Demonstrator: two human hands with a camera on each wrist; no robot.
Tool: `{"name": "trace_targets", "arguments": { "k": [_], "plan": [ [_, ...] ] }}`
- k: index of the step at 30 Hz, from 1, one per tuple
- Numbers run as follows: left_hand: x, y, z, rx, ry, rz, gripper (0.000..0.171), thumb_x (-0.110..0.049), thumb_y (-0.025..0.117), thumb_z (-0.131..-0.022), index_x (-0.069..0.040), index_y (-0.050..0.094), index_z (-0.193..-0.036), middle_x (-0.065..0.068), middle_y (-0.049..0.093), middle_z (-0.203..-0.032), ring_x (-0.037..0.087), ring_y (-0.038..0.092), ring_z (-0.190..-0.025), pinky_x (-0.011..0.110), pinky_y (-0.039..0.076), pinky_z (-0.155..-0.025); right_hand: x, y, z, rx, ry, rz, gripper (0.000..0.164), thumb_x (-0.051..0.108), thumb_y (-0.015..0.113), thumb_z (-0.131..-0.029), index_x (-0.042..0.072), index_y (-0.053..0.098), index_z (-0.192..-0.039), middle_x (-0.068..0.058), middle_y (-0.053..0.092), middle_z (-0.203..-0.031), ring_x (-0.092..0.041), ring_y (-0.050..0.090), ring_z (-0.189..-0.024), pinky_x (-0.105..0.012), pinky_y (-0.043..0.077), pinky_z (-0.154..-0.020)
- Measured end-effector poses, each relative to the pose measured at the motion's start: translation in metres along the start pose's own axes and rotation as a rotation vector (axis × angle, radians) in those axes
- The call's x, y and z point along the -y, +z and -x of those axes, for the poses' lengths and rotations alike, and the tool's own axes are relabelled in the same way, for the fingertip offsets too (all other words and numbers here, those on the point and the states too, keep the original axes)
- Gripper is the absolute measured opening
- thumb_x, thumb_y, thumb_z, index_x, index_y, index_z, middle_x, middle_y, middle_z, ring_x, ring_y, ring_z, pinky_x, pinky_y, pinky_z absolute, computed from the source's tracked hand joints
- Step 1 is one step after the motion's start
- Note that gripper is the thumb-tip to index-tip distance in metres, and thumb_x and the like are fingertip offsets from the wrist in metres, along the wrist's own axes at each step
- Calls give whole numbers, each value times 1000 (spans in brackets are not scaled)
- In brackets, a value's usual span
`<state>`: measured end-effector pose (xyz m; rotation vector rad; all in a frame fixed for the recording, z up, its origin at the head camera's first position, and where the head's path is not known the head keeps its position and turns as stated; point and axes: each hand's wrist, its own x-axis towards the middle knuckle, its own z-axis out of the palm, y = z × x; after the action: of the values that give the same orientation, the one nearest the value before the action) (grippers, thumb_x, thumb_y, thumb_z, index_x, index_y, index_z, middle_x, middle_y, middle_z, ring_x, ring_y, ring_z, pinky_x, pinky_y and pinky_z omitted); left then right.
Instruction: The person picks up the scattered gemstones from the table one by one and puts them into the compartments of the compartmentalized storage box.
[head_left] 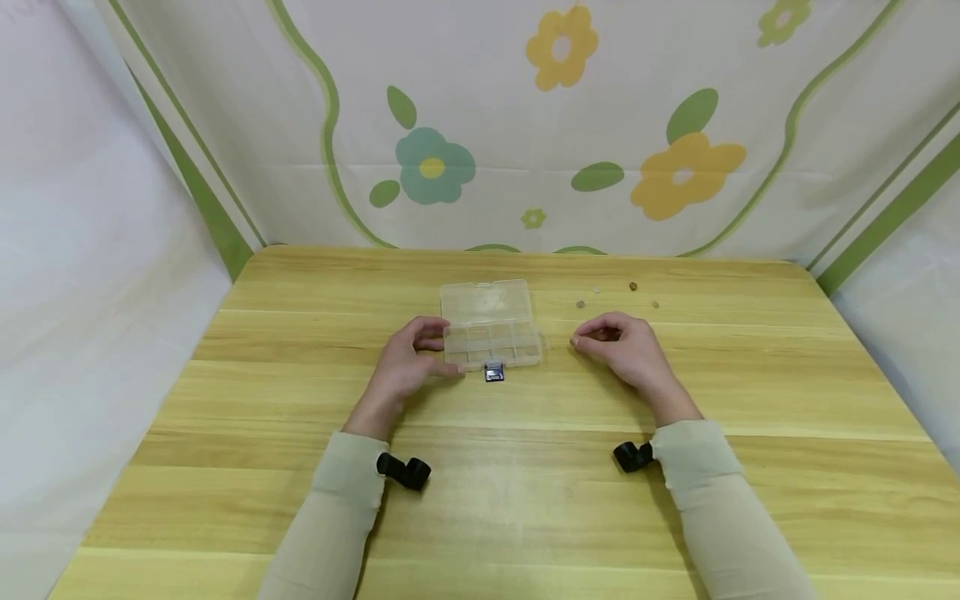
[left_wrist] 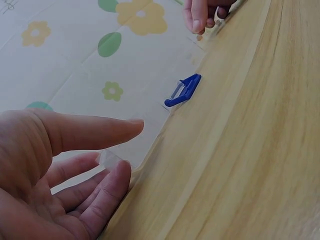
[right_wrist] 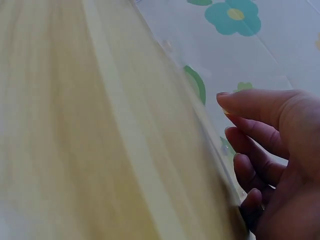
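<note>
- While the flowered cloth (head_left: 517, 158) closes off the far side, the bench (head_left: 495, 500) carries everything near its middle, likely so that both hands reach it easily
- The clear plastic box (head_left: 521, 362) lies there with its lid (head_left: 487, 302) folded away from the person, which leaves the compartments reachable from above; whether anything tiny lies inside I cannot tell
- The left hand (head_left: 405, 360) is unclenched at the box's left end, thumb by the front corner and fingers against the side, probably to keep so light a box from sliding; the left wrist view shows the thumb straight and the other fingers loosely bent, a detail too small from the head
- The right hand (head_left: 630, 346) is to the right of the box and apart from it, thumb and forefinger seemingly pinching a tiny piece (right_wrist: 226, 112), a hold that suits something so small
- The blue latch (head_left: 494, 372) sits at the box's front edge; the left wrist view shows its frame side-on
- Four loose bits, brown (head_left: 633, 286), grey (head_left: 581, 304) and two pale, lie spread beyond the right hand, plain only from the head
- The pinched piece is a yellowish speck in the right wrist view; its kind I cannot tell
</note>
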<state>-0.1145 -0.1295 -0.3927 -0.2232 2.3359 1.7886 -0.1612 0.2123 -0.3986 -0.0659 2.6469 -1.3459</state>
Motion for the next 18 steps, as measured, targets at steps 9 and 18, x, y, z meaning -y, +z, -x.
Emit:
{"name": "trace_targets", "arguments": {
  "k": [9,18],
  "plan": [
    [0,0,0,-10,-11,-1,74,3,91,-78,-13,63,-144,10,62,-148,30,58,-129,42,49,-106,13,15,-11,19,0,-81,28,32,84,-96,12,79,-115,-5,71,-119,-22,61,-101,-28,51,-82],
    [-1,0,1,-10,-17,-5,74,3,91,-78,-14,63,-144,9,62,-148,29,58,-128,43,48,-107,24,30,-19,16,-15,-111,24,30,83,-97,12,79,-112,-6,72,-113,-23,60,-100,-32,50,-83]
  ]
}}
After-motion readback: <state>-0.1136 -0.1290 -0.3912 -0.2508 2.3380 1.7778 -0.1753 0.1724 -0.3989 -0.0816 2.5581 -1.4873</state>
